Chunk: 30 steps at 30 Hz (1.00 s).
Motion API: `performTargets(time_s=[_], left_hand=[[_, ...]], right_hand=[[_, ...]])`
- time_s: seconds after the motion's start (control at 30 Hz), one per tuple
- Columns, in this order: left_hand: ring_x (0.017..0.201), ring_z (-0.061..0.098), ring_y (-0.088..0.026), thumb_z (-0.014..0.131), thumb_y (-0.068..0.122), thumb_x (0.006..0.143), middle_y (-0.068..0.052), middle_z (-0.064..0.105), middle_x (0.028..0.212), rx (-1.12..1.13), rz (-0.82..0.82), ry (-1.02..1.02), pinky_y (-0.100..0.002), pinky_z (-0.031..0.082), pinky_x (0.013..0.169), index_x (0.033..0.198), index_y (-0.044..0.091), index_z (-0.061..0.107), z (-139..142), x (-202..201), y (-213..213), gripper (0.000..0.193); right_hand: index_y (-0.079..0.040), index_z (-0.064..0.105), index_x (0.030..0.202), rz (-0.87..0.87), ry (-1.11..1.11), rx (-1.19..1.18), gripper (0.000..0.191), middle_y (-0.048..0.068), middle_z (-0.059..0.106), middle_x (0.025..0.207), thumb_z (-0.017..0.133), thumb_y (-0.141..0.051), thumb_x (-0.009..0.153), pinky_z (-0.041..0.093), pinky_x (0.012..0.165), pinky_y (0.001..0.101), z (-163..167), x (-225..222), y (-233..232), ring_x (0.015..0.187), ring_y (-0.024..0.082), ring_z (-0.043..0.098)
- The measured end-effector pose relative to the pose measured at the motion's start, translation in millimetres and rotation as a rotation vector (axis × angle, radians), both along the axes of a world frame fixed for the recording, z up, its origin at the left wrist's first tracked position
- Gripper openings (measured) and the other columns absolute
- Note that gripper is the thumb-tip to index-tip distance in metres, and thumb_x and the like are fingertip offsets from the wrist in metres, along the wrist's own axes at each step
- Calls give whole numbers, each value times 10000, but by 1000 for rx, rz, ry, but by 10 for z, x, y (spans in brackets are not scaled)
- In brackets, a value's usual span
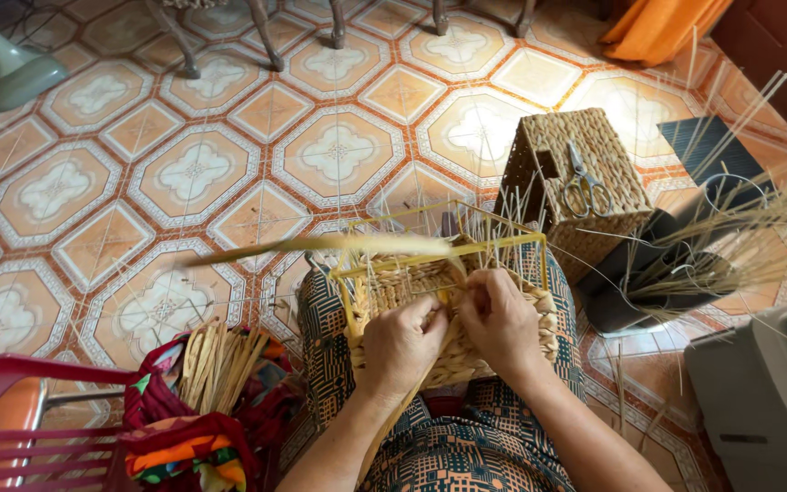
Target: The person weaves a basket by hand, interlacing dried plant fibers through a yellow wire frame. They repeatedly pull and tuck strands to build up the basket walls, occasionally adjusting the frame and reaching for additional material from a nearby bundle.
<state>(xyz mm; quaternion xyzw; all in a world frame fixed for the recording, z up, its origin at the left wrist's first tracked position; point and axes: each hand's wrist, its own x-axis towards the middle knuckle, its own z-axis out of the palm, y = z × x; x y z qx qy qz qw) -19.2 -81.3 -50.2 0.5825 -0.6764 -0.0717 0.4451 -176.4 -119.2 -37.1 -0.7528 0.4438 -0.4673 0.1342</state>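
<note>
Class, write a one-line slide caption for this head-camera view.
Both hands, left hand and right hand, weave straw onto a yellow-framed basket on the lap, scissors atop a finished basket nearby.

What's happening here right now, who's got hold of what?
A seated person is weaving a half-made basket on a yellow wire frame, resting on their lap. The left hand and right hand both grip the woven wall, working a long straw strand that trails off left. A finished woven box with scissors on top stands on the tiled floor.
</note>
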Motion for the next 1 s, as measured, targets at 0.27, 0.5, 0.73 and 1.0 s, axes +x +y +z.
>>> performTargets(time_s=[0.27, 0.5, 0.73, 1.0], left_hand=[[402, 569, -72, 801, 172, 889, -17, 681, 579, 7, -87, 20, -258, 465, 327, 820, 81, 724, -165, 28, -78, 138], [391, 510, -25, 676, 73, 935, 42, 616, 548, 107, -129, 411, -233, 416, 308, 810, 93, 664, -235, 51, -70, 127], [424, 402, -16, 630, 36, 920, 58, 540, 550, -26, -312, 582, -219, 324, 359, 816, 96, 661, -293, 269, 25, 124], [781, 575, -89, 819, 205, 922, -35, 547, 989, -137, -359, 243, -189, 572, 612, 1010, 58, 577, -243, 75, 274, 297]], right_hand=[[-54, 656, 1063, 49, -325, 156, 121, 22, 618, 792, 683, -19, 950, 453, 566, 299, -168, -30, -145, 655, 121, 537], [-68, 671, 1015, 61, 14, -141, 219, 70, 678, 893, 723, -46, 804, 549, 663, 300, -175, -106, -63, 771, 162, 662], [-66, 635, 990, 3, -339, 184, 123, 10, 688, 896, 741, -79, 928, 549, 646, 236, -177, -135, -130, 735, 119, 654], [-41, 693, 998, -59, -23, -25, 194, 58, 674, 850, 820, -54, 852, 494, 610, 258, -328, -133, -51, 661, 121, 617]])
